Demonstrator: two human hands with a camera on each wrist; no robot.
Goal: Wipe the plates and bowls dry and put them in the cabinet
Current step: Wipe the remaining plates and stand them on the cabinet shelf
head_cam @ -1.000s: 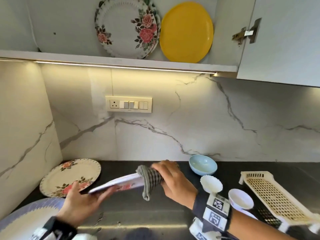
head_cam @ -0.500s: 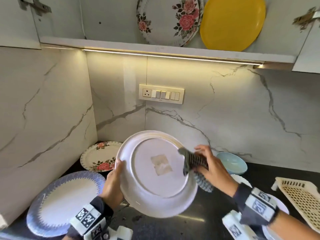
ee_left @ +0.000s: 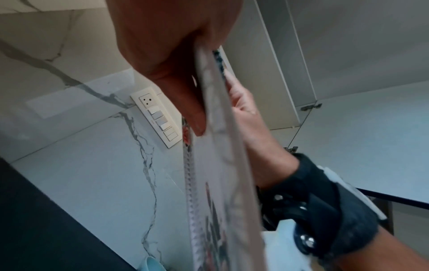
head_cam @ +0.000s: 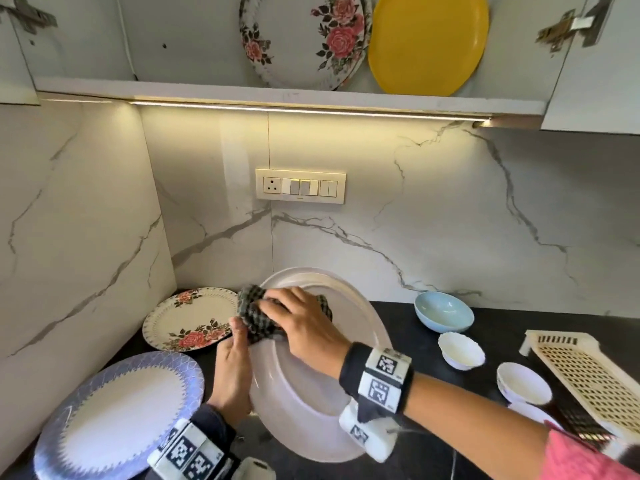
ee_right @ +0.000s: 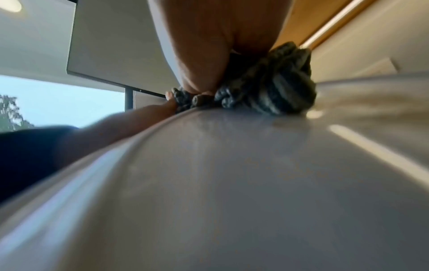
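A large white plate [head_cam: 304, 403] is held tilted above the dark counter, its underside toward me. My left hand [head_cam: 230, 372] grips its left rim, thumb on the back; the left wrist view shows the plate [ee_left: 223, 165] edge-on with the flowered face on the far side. My right hand [head_cam: 301, 323] grips a bunched grey checked cloth [head_cam: 254, 315] and presses it on the plate's upper left part. In the right wrist view the cloth [ee_right: 267, 86] lies against the plate's back [ee_right: 232, 183].
On the counter lie a flowered plate [head_cam: 188, 318], a blue-rimmed plate [head_cam: 117, 415], a light blue bowl [head_cam: 443, 311], two white bowls [head_cam: 460, 349] [head_cam: 523, 382] and a cream drying rack [head_cam: 585, 375]. In the open cabinet above lean a flowered plate [head_cam: 301, 36] and a yellow plate [head_cam: 427, 43].
The plate was turned from nearly flat to tilted with its underside facing me. My right hand has slid the cloth from the right rim across to the upper left.
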